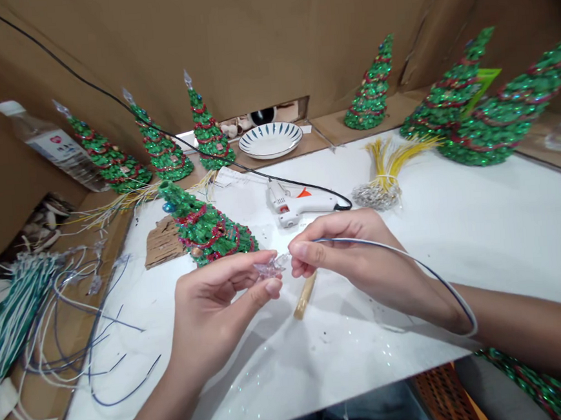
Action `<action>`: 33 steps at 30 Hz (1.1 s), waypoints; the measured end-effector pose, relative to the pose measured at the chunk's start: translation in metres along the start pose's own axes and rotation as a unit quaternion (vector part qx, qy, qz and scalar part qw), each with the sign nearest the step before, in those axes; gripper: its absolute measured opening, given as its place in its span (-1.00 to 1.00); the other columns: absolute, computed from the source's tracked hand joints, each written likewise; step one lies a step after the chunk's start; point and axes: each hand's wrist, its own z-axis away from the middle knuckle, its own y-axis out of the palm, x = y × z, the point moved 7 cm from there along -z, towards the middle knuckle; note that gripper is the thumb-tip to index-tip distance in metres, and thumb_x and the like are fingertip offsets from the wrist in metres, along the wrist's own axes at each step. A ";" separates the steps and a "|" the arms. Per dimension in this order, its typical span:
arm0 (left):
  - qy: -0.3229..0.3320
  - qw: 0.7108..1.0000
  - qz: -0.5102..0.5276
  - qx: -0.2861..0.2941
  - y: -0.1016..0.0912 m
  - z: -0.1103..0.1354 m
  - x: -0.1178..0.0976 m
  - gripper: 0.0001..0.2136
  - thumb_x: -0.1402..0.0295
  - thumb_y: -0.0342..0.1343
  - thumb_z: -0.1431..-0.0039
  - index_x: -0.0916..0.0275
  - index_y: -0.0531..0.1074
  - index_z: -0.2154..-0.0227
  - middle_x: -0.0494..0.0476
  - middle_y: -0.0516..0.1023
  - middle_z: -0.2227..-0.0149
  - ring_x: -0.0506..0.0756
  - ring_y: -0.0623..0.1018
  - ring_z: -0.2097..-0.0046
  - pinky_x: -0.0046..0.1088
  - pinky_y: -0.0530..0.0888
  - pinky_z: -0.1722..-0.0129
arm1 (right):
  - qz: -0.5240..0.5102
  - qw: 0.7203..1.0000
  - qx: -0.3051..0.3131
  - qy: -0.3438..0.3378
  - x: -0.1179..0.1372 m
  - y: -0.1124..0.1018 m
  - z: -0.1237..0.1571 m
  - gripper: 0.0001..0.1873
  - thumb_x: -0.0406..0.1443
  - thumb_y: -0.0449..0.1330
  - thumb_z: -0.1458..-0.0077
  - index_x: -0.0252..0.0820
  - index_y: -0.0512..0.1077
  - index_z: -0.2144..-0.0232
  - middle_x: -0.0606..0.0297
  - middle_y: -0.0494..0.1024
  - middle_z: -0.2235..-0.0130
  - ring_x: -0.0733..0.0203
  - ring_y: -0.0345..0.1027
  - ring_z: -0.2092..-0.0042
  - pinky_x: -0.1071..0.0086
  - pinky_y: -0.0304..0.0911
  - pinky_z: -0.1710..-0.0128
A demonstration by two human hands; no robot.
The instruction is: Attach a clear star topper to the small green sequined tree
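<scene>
- Pinching a clear star (268,269) between left hand (223,311) thumb and fingers, up over the white table (516,237).
- Pinching a wire (425,264), white and blue, in the right hand (356,249), fingertips just beside the star. Looping out past the wrist with the rest.
- Looks like mid-step on this piece, just a judgement. Can't tell about any join between star and wire, too much hidden behind fingertips.
- Done, by the look of it: three back-left trees (163,141), all with clear tips on.
- Probably left: the front tree (214,234), tilted behind the left hand, with no clear tip showing. Same for the right-hand trees (451,93), the farthest one cut off at the edge.
- Plenty of stock around: yellow bundle (384,169), green-white bundle (21,308), loose blue wires (124,390).
- Sitting beyond the hands: glue gun (299,202), cord attached.
- Containers: a capped bottle (56,143) leaning at back left, can't tell about any contents. Also a striped plate (271,139) by the back wall, no contents visible on it.
</scene>
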 end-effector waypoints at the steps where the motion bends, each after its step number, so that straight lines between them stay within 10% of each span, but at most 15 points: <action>1: 0.000 1.000 -0.003 0.000 0.000 0.000 0.000 -0.79 0.48 0.34 0.11 0.19 0.60 0.32 0.02 0.64 0.43 0.02 0.60 0.43 -0.51 0.59 0.37 | 0.004 1.000 0.000 -0.001 0.000 0.000 0.000 -0.83 -0.26 0.25 -0.06 -0.29 0.52 0.46 0.28 0.55 0.46 0.38 0.44 0.40 0.53 0.37 0.36; 33: -0.012 0.998 0.018 0.055 0.001 -0.005 0.004 -0.77 0.47 0.33 0.09 0.18 0.60 0.29 0.04 0.64 0.42 -0.02 0.58 0.44 -0.61 0.56 0.42 | 0.096 0.994 0.041 -0.016 0.007 0.000 -0.005 -0.87 -0.31 0.20 -0.05 -0.30 0.46 0.44 0.30 0.45 0.38 0.42 0.30 0.46 0.53 0.29 0.51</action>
